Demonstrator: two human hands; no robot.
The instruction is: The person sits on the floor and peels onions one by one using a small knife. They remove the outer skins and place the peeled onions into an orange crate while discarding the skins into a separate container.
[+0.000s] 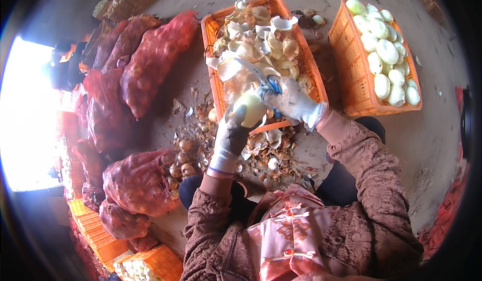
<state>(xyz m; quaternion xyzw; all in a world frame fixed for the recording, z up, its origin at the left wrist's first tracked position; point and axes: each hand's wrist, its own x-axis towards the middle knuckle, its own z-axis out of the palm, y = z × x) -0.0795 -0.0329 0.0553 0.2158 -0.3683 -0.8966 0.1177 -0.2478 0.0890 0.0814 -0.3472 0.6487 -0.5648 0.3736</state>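
Observation:
My left hand (232,130), in a worn white knit glove, grips a pale peeled onion (249,109) over the near end of an orange plastic crate (320,81). My right hand (284,94), gloved too, is closed on the blue handle of a knife (253,70), whose curved blade points up and left. Its fingers are right beside the onion. Under both hands the crate holds a heap of onion skins and peeled outer layers (260,47). Part of the onion is hidden by the left fingers.
Right stands an orange crate (339,55) of peeled onions (387,52). Red mesh sacks of onions (150,66) lie left, an opened one (139,181) spilling unpeeled onions (184,156). Skins (271,171) litter the floor before me. More crates (96,234) stand lower left.

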